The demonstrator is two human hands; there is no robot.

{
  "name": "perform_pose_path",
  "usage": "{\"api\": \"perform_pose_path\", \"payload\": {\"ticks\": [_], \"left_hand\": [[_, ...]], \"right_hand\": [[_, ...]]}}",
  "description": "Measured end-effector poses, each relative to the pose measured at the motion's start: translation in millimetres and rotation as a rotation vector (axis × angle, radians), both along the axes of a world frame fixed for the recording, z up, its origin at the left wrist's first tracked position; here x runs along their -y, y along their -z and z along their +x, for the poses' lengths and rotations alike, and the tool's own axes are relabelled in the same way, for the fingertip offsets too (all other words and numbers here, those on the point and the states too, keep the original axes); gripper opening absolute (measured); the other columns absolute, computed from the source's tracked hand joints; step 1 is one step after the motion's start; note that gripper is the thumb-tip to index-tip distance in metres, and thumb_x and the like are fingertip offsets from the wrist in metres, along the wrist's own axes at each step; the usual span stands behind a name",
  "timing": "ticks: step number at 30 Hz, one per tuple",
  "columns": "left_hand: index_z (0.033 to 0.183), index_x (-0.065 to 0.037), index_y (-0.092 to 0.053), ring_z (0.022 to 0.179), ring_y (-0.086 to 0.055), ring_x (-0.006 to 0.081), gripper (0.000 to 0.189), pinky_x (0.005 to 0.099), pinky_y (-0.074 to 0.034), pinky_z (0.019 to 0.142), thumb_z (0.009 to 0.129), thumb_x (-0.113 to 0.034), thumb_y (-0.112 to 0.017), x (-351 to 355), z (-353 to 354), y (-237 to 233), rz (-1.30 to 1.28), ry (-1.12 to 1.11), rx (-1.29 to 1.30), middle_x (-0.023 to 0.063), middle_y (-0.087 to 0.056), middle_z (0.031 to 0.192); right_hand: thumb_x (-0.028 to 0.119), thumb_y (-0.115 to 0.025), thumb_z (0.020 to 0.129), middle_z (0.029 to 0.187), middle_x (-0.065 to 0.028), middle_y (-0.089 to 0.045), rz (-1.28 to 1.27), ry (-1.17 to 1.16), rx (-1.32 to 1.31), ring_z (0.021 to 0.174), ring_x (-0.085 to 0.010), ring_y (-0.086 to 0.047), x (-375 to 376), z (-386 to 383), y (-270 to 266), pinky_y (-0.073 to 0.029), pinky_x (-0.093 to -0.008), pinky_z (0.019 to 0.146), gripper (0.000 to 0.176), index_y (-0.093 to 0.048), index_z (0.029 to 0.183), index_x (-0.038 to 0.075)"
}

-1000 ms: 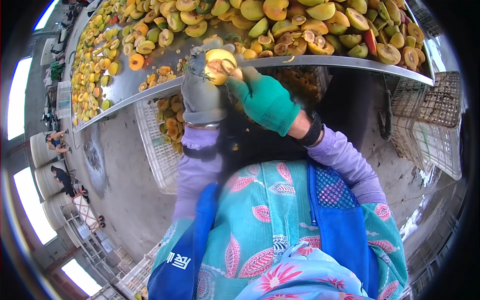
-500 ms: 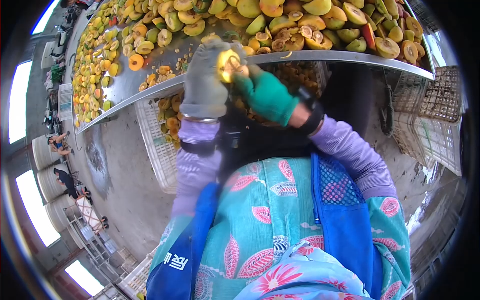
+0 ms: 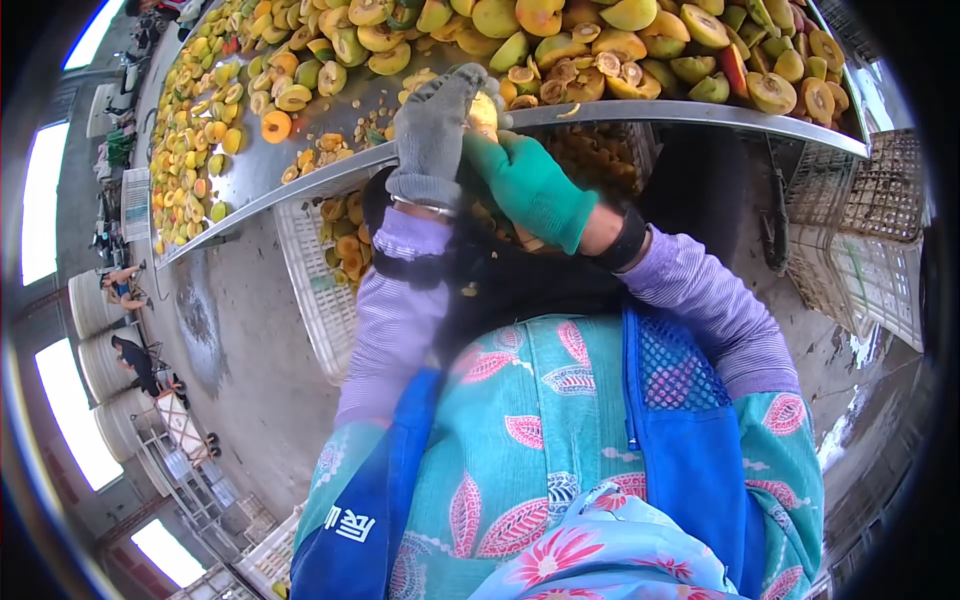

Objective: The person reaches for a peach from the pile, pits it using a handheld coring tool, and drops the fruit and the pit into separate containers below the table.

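Observation:
In the head view, my left hand (image 3: 437, 125), in a grey glove, is closed around a yellow peach (image 3: 484, 115) at the metal table's near edge. My right hand (image 3: 532, 188), in a green glove, is closed with its thumb and fingers against the same fruit. Anything inside its grip is hidden. A tan edge shows below the green glove, too little to identify. Just beyond my hands, halved peaches (image 3: 620, 45) lie heaped on the table (image 3: 330, 112), many with pits or brown hollows showing.
Below the table edge stands a white plastic crate (image 3: 310, 270) holding fruit pieces (image 3: 345, 235). More crates (image 3: 855, 260) are stacked at right. Loose pits and scraps (image 3: 325, 150) lie on the table. Other people (image 3: 135, 365) are far off at left, near large white tubs (image 3: 100, 365).
My left hand has shifted slightly right and turned, so the peach's cut face with its brown centre no longer faces the camera. The right hand stays close against it.

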State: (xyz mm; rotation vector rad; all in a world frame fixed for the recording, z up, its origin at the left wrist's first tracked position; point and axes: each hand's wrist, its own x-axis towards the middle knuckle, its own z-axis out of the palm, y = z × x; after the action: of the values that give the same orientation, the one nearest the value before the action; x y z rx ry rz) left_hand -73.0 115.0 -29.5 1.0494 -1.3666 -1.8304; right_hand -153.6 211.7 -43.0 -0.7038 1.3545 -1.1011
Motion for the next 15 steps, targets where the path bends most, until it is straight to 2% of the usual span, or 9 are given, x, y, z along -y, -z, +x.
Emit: {"api": "perform_pose_path", "payload": {"ticks": [1, 3, 5, 7, 9, 10, 11, 14, 15], "left_hand": [[0.102, 0.001, -0.060, 0.075, -0.064, 0.0233, 0.026, 0.0347, -0.055, 0.063, 0.093, -0.023, -0.055, 4, 0, -1, 0.038, 0.053, -0.022, 0.0130, -0.065, 0.088], [0.100, 0.001, -0.060, 0.075, -0.064, 0.0224, 0.026, 0.0335, -0.055, 0.065, 0.092, -0.024, -0.055, 11, 0, -4, 0.117, 0.159, -0.064, 0.0112, -0.064, 0.087], [0.095, -0.001, -0.064, 0.071, -0.064, 0.0188, 0.019, 0.0294, -0.053, 0.064, 0.087, -0.017, -0.060, 17, -1, -12, -0.122, 0.296, 0.069, 0.0078, -0.065, 0.081], [0.092, -0.003, -0.065, 0.073, -0.065, 0.0168, 0.014, 0.0275, -0.053, 0.066, 0.081, -0.011, -0.062, 30, 1, -12, -0.165, 0.476, 0.048, 0.0052, -0.066, 0.081], [0.093, -0.002, -0.064, 0.074, -0.065, 0.0168, 0.013, 0.0280, -0.053, 0.066, 0.083, -0.009, -0.060, 26, 2, -16, -0.359, 0.480, 0.137, 0.0059, -0.066, 0.082], [0.093, -0.002, -0.064, 0.074, -0.064, 0.0176, 0.014, 0.0289, -0.053, 0.066, 0.084, -0.012, -0.060, 17, 2, -22, -0.180, 0.426, 0.057, 0.0068, -0.065, 0.083], [0.093, -0.002, -0.063, 0.075, -0.064, 0.0184, 0.015, 0.0298, -0.052, 0.066, 0.086, -0.015, -0.060, 7, 2, -29, -0.006, 0.356, -0.027, 0.0076, -0.064, 0.083], [0.094, -0.001, -0.061, 0.074, -0.063, 0.0210, 0.023, 0.0319, -0.052, 0.067, 0.090, -0.023, -0.057, 7, 4, -13, 0.089, 0.268, -0.273, 0.0094, -0.062, 0.081], [0.093, -0.001, -0.060, 0.072, -0.062, 0.0234, 0.028, 0.0329, -0.052, 0.067, 0.092, -0.029, -0.053, -2, 1, -16, 0.180, 0.118, -0.283, 0.0107, -0.061, 0.082]], "right_hand": [[0.043, -0.046, 0.096, 0.066, -0.0013, -0.052, 0.048, -0.022, 0.324, 0.049, -0.0094, -0.049, -1, -3, -9, -0.039, -0.0242, 0.040, 0.039, -0.056, 0.096, 0.005], [0.045, -0.046, 0.096, 0.064, 0.0010, -0.049, 0.040, -0.037, 0.695, 0.046, -0.0089, -0.044, -3, -7, -9, -0.035, -0.0234, 0.039, 0.038, -0.053, 0.095, 0.007], [0.046, -0.045, 0.096, 0.062, 0.0025, -0.046, -0.010, -0.063, 0.977, 0.044, -0.0088, -0.039, -5, -9, -10, -0.033, -0.0228, 0.039, 0.038, -0.051, 0.093, 0.009], [0.047, -0.045, 0.096, 0.061, 0.0031, -0.043, -0.094, -0.099, 1.162, 0.043, -0.0089, -0.036, -9, -10, -14, -0.031, -0.0225, 0.038, 0.038, -0.049, 0.091, 0.010], [0.048, -0.044, 0.096, 0.060, 0.0037, -0.042, -0.070, -0.061, 1.009, 0.043, -0.0079, -0.036, -12, -4, -17, -0.031, -0.0221, 0.039, 0.038, -0.050, 0.091, 0.010], [0.048, -0.044, 0.096, 0.060, 0.0040, -0.042, -0.062, -0.046, 0.933, 0.044, -0.0074, -0.036, -11, -1, -19, -0.031, -0.0219, 0.040, 0.038, -0.050, 0.091, 0.010], [0.046, -0.041, 0.097, 0.057, 0.0041, -0.042, -0.074, 0.006, 0.700, 0.043, -0.0102, -0.039, -9, 3, -19, -0.032, -0.0245, 0.039, 0.036, -0.047, 0.082, 0.014], [0.047, -0.040, 0.097, 0.056, 0.0048, -0.040, -0.125, -0.278, 1.251, 0.043, -0.0093, -0.038, -5, -17, -5, -0.032, -0.0236, 0.039, 0.037, -0.048, 0.083, 0.013], [0.047, -0.041, 0.097, 0.056, 0.0047, -0.041, -0.117, -0.281, 1.268, 0.043, -0.0093, -0.038, -8, -16, -5, -0.033, -0.0237, 0.039, 0.037, -0.048, 0.083, 0.013]]}}
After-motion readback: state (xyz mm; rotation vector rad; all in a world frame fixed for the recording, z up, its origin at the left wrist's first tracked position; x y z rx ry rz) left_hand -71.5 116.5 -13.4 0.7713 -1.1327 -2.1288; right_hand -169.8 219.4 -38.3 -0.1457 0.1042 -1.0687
